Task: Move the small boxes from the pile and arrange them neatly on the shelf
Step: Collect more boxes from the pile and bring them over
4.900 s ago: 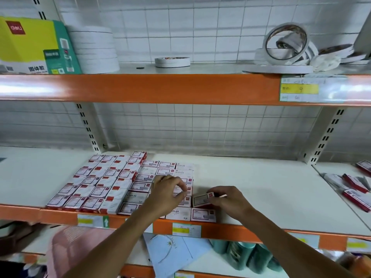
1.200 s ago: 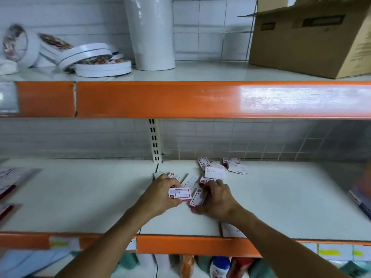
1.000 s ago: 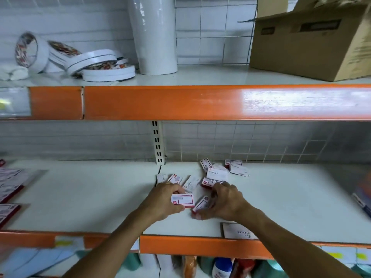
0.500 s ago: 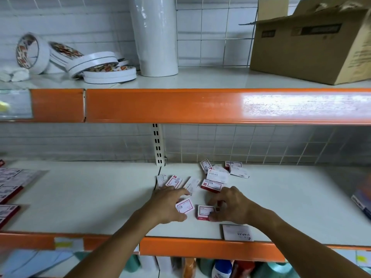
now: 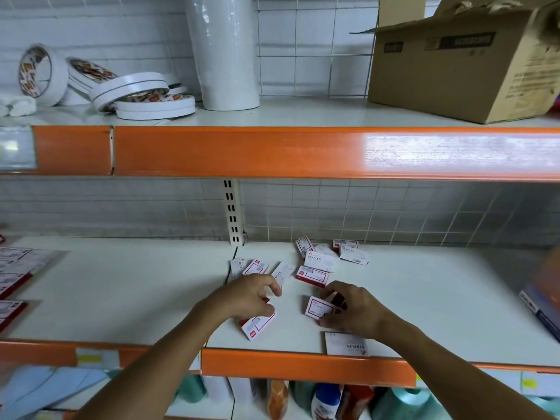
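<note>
Several small red-and-white staple boxes lie scattered in a pile (image 5: 318,260) at the back of the white middle shelf (image 5: 136,292). My left hand (image 5: 245,298) holds one staple box (image 5: 259,324) between thumb and fingers, low over the shelf. My right hand (image 5: 353,307) pinches another small box (image 5: 316,307), tilted up on its edge. One more box (image 5: 345,344), face down, lies at the shelf's front edge under my right wrist.
More staple boxes lie in rows at the far left (image 5: 12,277). The upper shelf carries tape rolls (image 5: 133,92), a white roll (image 5: 225,53) and a cardboard carton (image 5: 463,62). An upright post (image 5: 233,216) divides the back wall. Bottles stand on the shelf below (image 5: 324,401).
Since the first frame the view shifted from the arranged rows to the loose pile. Over the last second both hands drew their boxes nearer the shelf front.
</note>
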{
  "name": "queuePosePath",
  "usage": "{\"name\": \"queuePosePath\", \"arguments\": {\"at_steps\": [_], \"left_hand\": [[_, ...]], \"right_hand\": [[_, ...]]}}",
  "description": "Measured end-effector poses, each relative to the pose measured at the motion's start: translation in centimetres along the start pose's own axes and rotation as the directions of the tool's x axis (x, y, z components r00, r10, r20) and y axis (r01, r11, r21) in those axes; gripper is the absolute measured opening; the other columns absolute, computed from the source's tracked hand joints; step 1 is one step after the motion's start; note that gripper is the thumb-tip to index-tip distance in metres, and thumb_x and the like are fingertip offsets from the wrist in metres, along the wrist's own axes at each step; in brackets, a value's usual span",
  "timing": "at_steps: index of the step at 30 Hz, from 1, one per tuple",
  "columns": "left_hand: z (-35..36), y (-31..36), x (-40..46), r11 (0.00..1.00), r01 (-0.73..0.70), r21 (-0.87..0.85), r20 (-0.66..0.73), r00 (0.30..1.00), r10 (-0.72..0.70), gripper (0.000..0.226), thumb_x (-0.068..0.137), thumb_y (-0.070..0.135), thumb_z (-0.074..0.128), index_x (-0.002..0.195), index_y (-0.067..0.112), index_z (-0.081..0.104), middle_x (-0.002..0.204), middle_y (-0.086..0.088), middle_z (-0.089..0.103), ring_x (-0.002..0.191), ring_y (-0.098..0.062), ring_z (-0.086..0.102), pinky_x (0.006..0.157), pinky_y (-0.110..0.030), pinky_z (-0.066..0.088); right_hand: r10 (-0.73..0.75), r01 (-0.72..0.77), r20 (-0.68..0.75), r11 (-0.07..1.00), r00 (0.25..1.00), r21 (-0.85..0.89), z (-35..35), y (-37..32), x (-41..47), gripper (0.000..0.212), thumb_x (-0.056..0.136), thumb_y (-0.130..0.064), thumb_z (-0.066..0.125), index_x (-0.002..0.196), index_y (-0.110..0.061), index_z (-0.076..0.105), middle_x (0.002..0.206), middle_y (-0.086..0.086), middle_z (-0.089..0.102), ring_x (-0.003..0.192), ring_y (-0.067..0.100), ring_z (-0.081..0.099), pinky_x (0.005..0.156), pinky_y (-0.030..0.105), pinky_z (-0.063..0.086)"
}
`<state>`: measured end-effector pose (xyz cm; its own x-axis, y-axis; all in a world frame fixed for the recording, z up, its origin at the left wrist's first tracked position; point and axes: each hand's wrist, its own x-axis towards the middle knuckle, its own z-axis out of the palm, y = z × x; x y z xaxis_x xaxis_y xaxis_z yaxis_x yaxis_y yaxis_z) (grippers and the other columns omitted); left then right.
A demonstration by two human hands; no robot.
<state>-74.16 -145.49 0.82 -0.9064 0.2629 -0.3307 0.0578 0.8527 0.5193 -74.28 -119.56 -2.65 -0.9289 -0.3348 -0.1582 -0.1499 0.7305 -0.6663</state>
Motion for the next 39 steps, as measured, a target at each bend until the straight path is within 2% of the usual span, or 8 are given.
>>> {"name": "queuePosePath", "arguments": {"at_steps": [4, 8, 11, 17, 21, 30, 34, 39], "left_hand": [[-0.8, -0.6, -0.8, 0.997, 0.040, 0.067, 0.084, 0.995, -0.046, 0.032, 0.087, 0.029, 0.065, 0.119, 0.032, 0.067, 0.130, 0.011, 0.062, 0.115, -0.008, 0.060, 0.096, -0.032, 0.052], [-1.0, -1.2, -1.7, 0.992, 0.089, 0.090, 0.100, 0.990, -0.098, 0.029, 0.086, 0.026, 0.070, 0.115, 0.027, 0.066, 0.121, 0.006, 0.066, 0.105, -0.010, 0.066, 0.089, -0.033, 0.057], [-1.1, -1.9, -2.3, 0.984, 0.138, -0.115, 0.054, 0.990, -0.132, 0.028, 0.086, 0.015, 0.073, 0.112, 0.021, 0.064, 0.123, 0.001, 0.066, 0.103, -0.015, 0.068, 0.086, -0.036, 0.059], [-0.8, -2.9, -3.8, 0.651, 0.145, -0.745, -0.012, 0.973, -0.230, 0.031, 0.088, -0.001, 0.067, 0.114, 0.008, 0.054, 0.112, -0.022, 0.066, 0.091, -0.031, 0.074, 0.079, -0.050, 0.060], [-0.6, -3.5, -4.3, 0.545, 0.109, -0.831, -0.023, 0.973, -0.228, 0.037, 0.094, 0.001, 0.060, 0.120, 0.027, 0.063, 0.116, -0.013, 0.069, 0.095, -0.024, 0.073, 0.077, -0.038, 0.060], [-0.1, -4.5, -4.7, 0.173, -0.015, -0.985, -0.039, 0.990, -0.132, 0.042, 0.084, -0.018, 0.060, 0.122, -0.001, 0.063, 0.115, -0.021, 0.070, 0.111, -0.035, 0.066, 0.099, -0.042, 0.053], [0.3, -5.3, -4.8, 0.331, -0.037, -0.943, -0.078, 0.991, -0.111, 0.057, 0.078, -0.024, 0.063, 0.125, 0.009, 0.062, 0.121, -0.014, 0.068, 0.114, -0.027, 0.066, 0.096, -0.035, 0.053], [0.8, -6.3, -5.1, 0.603, -0.124, -0.788, -0.261, 0.954, -0.144, 0.051, 0.075, -0.005, 0.079, 0.120, 0.015, 0.062, 0.113, -0.004, 0.073, 0.109, -0.018, 0.067, 0.096, -0.035, 0.054]], "right_hand": [[-0.030, 0.030, -0.006, 0.999, 1.000, -0.027, 0.1, -0.2, -0.1, 0.046, 0.078, -0.036, 0.080, 0.118, -0.034, 0.057, 0.101, -0.020, 0.060, 0.087, -0.004, 0.058, 0.063, 0.006, 0.042], [-0.033, 0.034, 0.022, 0.998, 0.999, -0.050, 0.3, -0.3, 0.3, 0.052, 0.074, -0.036, 0.082, 0.120, -0.032, 0.058, 0.107, -0.016, 0.061, 0.091, 0.000, 0.059, 0.068, 0.009, 0.044], [-0.051, 0.052, 0.012, 0.997, 0.999, -0.061, 0.4, -0.3, 0.6, 0.050, 0.074, -0.033, 0.082, 0.119, -0.029, 0.060, 0.105, -0.013, 0.063, 0.090, -0.001, 0.060, 0.068, 0.009, 0.046], [-0.034, 0.033, -0.032, 0.999, 0.999, -0.015, 1.1, -1.1, 1.1, 0.053, 0.071, -0.050, 0.081, 0.116, -0.027, 0.064, 0.097, -0.015, 0.066, 0.083, -0.001, 0.063, 0.059, 0.009, 0.045], [-0.039, 0.039, -0.069, 0.999, 0.997, -0.010, 1.5, -2.0, 1.4, 0.050, 0.075, -0.053, 0.074, 0.117, -0.029, 0.065, 0.096, -0.015, 0.067, 0.082, -0.003, 0.062, 0.058, 0.009, 0.044], [-0.110, 0.112, -0.035, 0.992, 0.993, 0.056, 2.4, -3.0, 1.6, 0.042, 0.081, -0.037, 0.074, 0.119, -0.022, 0.066, 0.095, -0.018, 0.064, 0.084, -0.006, 0.061, 0.063, 0.006, 0.043], [-0.156, 0.158, -0.039, 0.985, 0.987, 0.063, 2.3, -3.7, 1.6, 0.029, 0.080, -0.038, 0.074, 0.108, -0.030, 0.069, 0.089, -0.015, 0.068, 0.078, -0.006, 0.063, 0.063, 0.009, 0.045], [-0.285, 0.286, -0.042, 0.958, 0.958, 0.028, 2.3, -4.8, 1.9, 0.030, 0.079, -0.040, 0.077, 0.106, -0.031, 0.069, 0.086, -0.019, 0.069, 0.077, -0.008, 0.063, 0.065, 0.008, 0.043]]}}
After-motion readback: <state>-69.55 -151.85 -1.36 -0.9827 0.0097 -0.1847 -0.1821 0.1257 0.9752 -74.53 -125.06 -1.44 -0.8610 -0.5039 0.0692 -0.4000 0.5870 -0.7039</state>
